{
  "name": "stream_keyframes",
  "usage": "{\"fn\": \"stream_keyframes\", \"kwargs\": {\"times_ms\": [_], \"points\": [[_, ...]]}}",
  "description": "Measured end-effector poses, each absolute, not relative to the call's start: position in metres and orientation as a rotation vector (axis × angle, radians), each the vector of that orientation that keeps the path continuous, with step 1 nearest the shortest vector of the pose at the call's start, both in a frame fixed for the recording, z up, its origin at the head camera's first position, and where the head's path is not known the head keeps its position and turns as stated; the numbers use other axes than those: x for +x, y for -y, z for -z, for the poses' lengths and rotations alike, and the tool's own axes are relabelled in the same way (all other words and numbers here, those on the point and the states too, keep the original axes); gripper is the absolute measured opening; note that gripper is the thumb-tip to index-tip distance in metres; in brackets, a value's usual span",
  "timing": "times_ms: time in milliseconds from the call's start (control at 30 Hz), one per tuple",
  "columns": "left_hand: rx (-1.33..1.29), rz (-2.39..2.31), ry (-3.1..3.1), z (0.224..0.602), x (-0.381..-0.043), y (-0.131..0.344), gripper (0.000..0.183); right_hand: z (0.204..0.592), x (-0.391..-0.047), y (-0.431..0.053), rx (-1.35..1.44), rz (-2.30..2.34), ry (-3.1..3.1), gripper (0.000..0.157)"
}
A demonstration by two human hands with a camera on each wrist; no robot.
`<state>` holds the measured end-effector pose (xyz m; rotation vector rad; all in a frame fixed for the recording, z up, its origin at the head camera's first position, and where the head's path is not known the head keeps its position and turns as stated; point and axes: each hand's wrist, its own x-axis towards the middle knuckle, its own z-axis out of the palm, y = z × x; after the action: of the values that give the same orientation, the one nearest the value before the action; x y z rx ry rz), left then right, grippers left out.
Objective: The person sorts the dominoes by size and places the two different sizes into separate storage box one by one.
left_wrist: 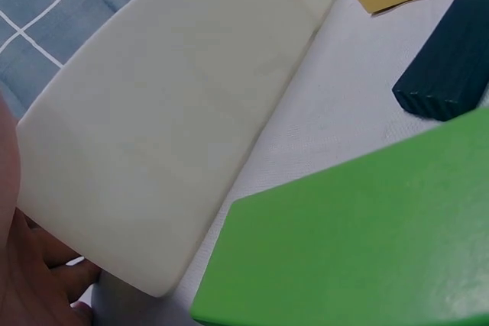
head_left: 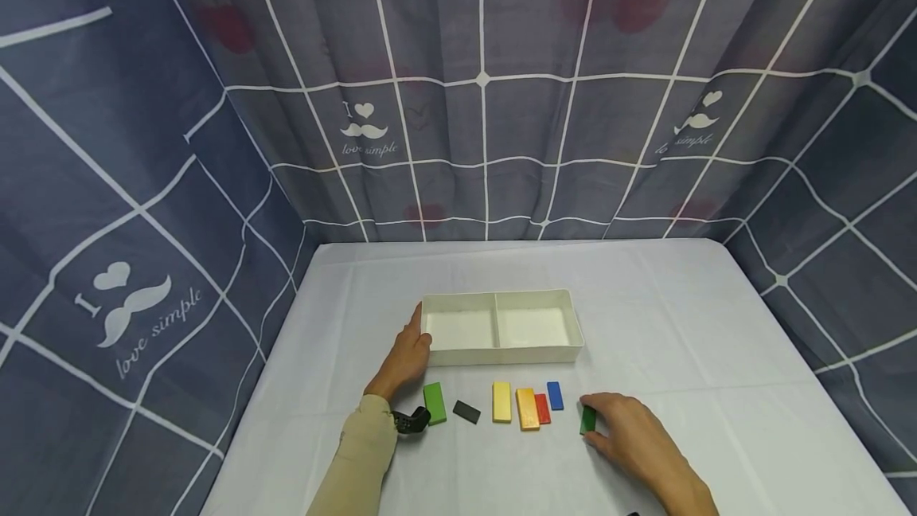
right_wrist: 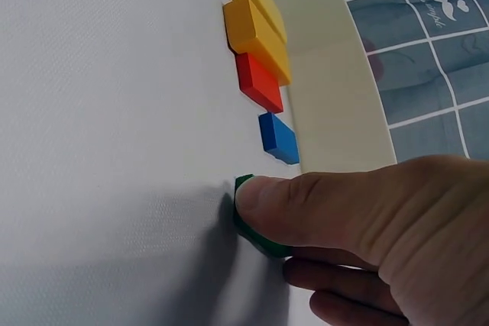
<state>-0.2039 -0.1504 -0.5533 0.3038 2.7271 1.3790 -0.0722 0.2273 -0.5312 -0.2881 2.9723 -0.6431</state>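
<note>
My left hand (head_left: 407, 353) grips the left end of a cream two-compartment box (head_left: 501, 356), its thumb near the front corner and other fingers along the outer side. In the left wrist view, the box wall partly hides those fingers. To the right, my right hand (head_left: 637, 440) pinches a dark green block (head_left: 588, 420) between thumb and fingers, low at the tablecloth. The thumb covers much of this block (right_wrist: 263, 242) in the right wrist view. Both box compartments show bare floors.
In front of the box lie a light green block (head_left: 435, 403), a black block (head_left: 467, 412), a yellow block (head_left: 501, 402), an orange block (head_left: 528, 409), a red block (head_left: 543, 409) and a blue block (head_left: 555, 396). Checked curtains (head_left: 444, 126) surround the white-covered table (head_left: 688, 325).
</note>
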Motion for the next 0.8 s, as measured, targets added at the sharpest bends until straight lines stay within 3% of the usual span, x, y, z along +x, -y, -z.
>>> {"fn": "stream_keyframes", "kwargs": {"times_ms": [533, 800], "points": [[0.366, -1.470, -2.759, 0.569, -0.204, 0.154, 0.073, 0.534, -0.074, -0.226, -0.234, 0.620, -2.969, 0.040], [0.272, -1.431, -2.720, 0.556, -0.203, 0.150, 0.072, 0.528, -0.076, -0.228, -0.251, 0.614, -2.954, 0.039]]}}
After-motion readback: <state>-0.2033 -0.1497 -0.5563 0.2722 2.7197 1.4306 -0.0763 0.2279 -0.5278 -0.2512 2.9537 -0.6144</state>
